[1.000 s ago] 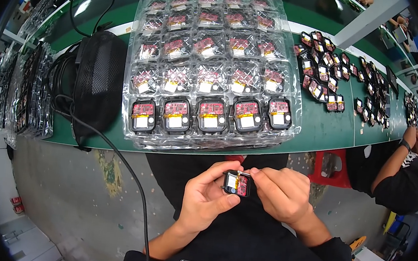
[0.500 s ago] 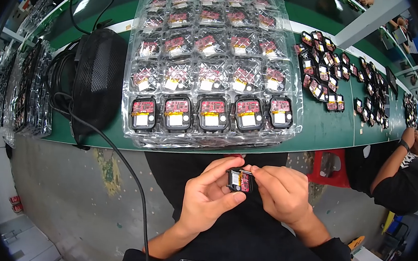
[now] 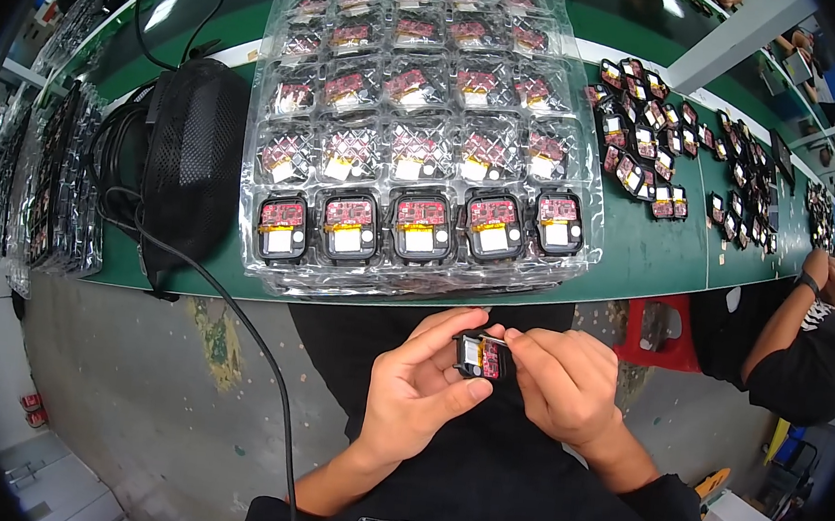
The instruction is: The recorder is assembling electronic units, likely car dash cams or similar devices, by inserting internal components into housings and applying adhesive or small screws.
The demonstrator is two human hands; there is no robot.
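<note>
In front of my body, below the table edge, my left hand (image 3: 415, 386) grips a small black watch case (image 3: 470, 373) between thumb and fingers. Its open back shows a red circuit board (image 3: 491, 361), a white block and yellow tape. The case is turned so that the board lies toward my right hand (image 3: 564, 383). That hand's thumb and forefinger pinch a thin silvery tool (image 3: 494, 340) lying along the case's upper edge. Its far end and exact kind are hard to make out. The remaining right fingers are curled.
A stack of clear plastic trays (image 3: 591, 217) holding several similar cases stands at the table's near edge. More loose cases (image 3: 650, 142) lie to the right. On the left are a black mesh bag (image 3: 197, 154) and a hanging cable (image 3: 272, 357). A co-worker (image 3: 801, 353) sits at right.
Both hands keep nearly the same grip and place around the watch case. The view has shifted slightly, and the trays appear a little further left.
</note>
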